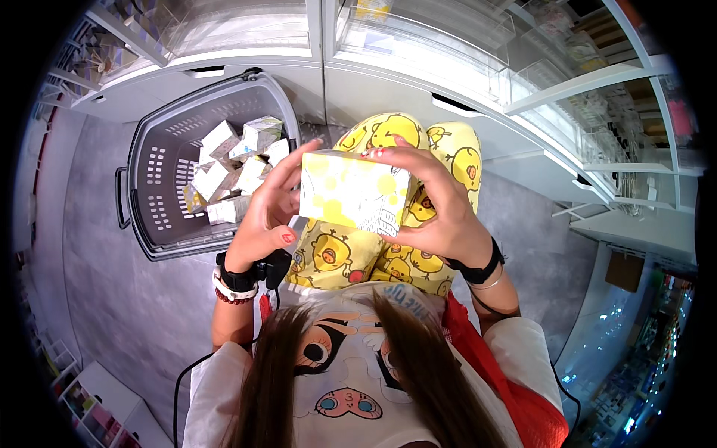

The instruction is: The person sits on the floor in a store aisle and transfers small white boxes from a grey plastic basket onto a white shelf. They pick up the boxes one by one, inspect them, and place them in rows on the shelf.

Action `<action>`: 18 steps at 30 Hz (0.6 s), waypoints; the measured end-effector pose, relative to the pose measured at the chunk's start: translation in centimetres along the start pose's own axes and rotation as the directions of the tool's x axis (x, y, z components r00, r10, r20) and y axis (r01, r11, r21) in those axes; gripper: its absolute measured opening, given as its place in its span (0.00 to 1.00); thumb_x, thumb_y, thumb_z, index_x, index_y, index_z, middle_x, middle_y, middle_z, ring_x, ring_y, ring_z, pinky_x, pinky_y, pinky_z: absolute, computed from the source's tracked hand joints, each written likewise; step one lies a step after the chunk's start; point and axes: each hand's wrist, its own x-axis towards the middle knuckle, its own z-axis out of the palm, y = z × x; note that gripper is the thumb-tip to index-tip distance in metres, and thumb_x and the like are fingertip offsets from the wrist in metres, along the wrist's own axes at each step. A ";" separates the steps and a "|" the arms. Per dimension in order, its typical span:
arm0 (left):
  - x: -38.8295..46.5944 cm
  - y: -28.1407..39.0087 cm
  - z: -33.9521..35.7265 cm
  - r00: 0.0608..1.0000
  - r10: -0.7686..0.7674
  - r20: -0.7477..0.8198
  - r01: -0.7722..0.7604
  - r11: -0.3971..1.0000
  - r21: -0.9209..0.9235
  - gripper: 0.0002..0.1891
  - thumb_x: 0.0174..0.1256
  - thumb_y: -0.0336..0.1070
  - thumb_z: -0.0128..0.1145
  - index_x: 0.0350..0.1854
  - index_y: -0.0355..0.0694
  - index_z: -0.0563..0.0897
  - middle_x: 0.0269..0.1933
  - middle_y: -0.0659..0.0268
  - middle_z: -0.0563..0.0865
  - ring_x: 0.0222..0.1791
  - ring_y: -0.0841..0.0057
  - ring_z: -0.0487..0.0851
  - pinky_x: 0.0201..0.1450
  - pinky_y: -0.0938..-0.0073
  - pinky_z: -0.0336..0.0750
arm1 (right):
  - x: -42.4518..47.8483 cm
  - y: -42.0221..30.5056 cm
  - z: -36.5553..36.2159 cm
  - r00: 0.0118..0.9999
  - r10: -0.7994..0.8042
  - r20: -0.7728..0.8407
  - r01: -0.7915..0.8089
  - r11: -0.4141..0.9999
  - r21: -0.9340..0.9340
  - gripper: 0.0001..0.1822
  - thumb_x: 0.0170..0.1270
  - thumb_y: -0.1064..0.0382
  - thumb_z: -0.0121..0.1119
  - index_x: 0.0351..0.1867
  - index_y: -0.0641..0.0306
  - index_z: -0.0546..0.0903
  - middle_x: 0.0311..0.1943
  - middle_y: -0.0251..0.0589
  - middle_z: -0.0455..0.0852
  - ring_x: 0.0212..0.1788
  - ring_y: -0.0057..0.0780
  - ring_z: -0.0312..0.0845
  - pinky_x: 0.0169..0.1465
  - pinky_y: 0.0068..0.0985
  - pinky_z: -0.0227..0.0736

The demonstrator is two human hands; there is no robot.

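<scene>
A small cardboard box (353, 193), white with yellow dots and black line drawings, is held up in front of my lap. My right hand (442, 201) grips its right end, with the fingers over the top edge and the thumb at the lower corner. Along the box's left end is my left hand (274, 204), its fingers spread and its thumb apart from the box. Whether the left fingers touch the box cannot be made out. To the left, a grey plastic shopping basket (159, 140) holds several similar small boxes (215, 179), piled loosely on one another.
White display cabinets (386, 92) with clear acrylic trays (425, 33) curve across the front. My knees (392, 131), in yellow printed trousers, are between me and the cabinet. Grey floor (112, 269) surrounds me. A white shelf unit (106, 392) stands at the lower left.
</scene>
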 end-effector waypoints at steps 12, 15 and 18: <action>-0.3 -1.6 0.4 0.914 -0.230 -0.334 0.211 0.973 -0.092 0.25 0.68 0.33 0.60 0.65 0.31 0.69 0.54 0.62 0.83 0.51 0.82 0.81 0.53 0.80 0.76 | 0.5 0.8 1.8 0.935 0.351 -0.051 -0.303 0.864 0.402 0.47 0.53 0.66 0.73 0.73 0.62 0.58 0.68 0.45 0.67 0.71 0.40 0.62 0.71 0.37 0.59; -0.3 -2.1 0.3 0.887 -0.241 -0.393 0.252 0.967 -0.023 0.27 0.67 0.29 0.61 0.65 0.31 0.67 0.55 0.61 0.82 0.50 0.81 0.82 0.52 0.81 0.76 | 0.6 2.1 3.2 0.862 0.505 -0.043 -0.406 0.738 0.539 0.45 0.58 0.66 0.72 0.73 0.65 0.56 0.64 0.51 0.70 0.66 0.34 0.67 0.63 0.31 0.69; -0.7 -3.9 -0.6 0.895 -0.185 -0.407 0.194 0.981 -0.021 0.33 0.67 0.29 0.60 0.71 0.34 0.59 0.60 0.57 0.78 0.54 0.73 0.82 0.55 0.73 0.80 | 1.4 3.2 3.6 0.846 0.529 -0.069 -0.391 0.702 0.595 0.44 0.56 0.68 0.72 0.71 0.65 0.59 0.57 0.49 0.76 0.60 0.30 0.73 0.59 0.28 0.72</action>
